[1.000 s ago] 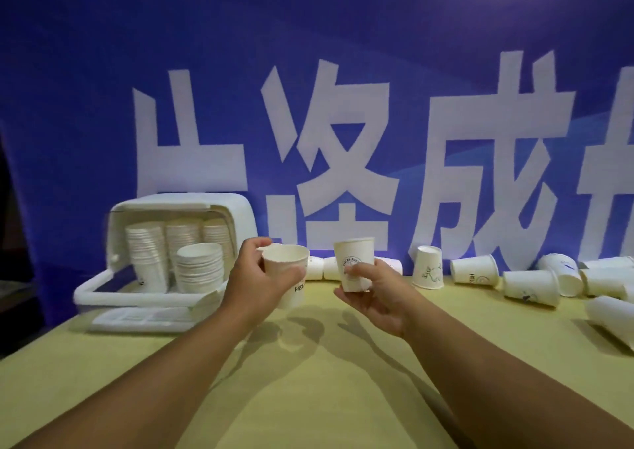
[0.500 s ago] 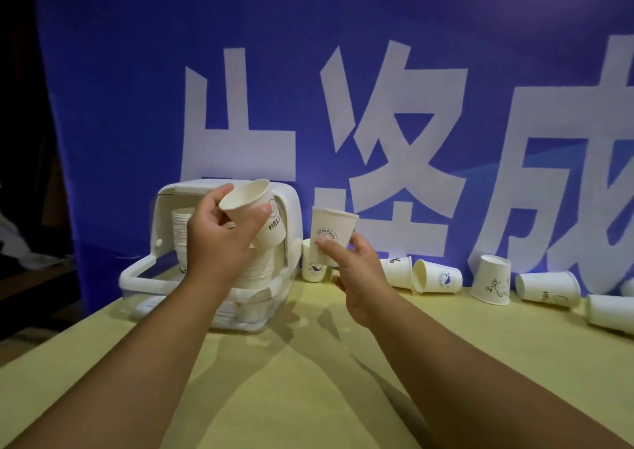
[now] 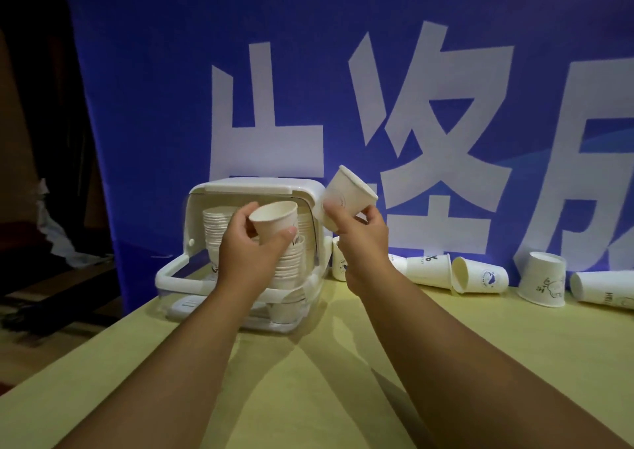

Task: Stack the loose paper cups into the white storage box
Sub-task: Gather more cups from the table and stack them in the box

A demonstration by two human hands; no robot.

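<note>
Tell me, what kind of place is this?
Probably a booth at an event or fair, though I can't be sure. A huge blue banner with giant white characters hangs behind a yellow table, and several printed paper cups lie beside a white storage box of stacked ones.

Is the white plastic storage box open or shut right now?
Open. The white plastic storage box has its front uncovered; stacked white paper cups show inside.

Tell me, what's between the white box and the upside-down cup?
In the head view, loose cups on the table: one by the white box, half hidden behind the right hand, then two on their sides.
</note>
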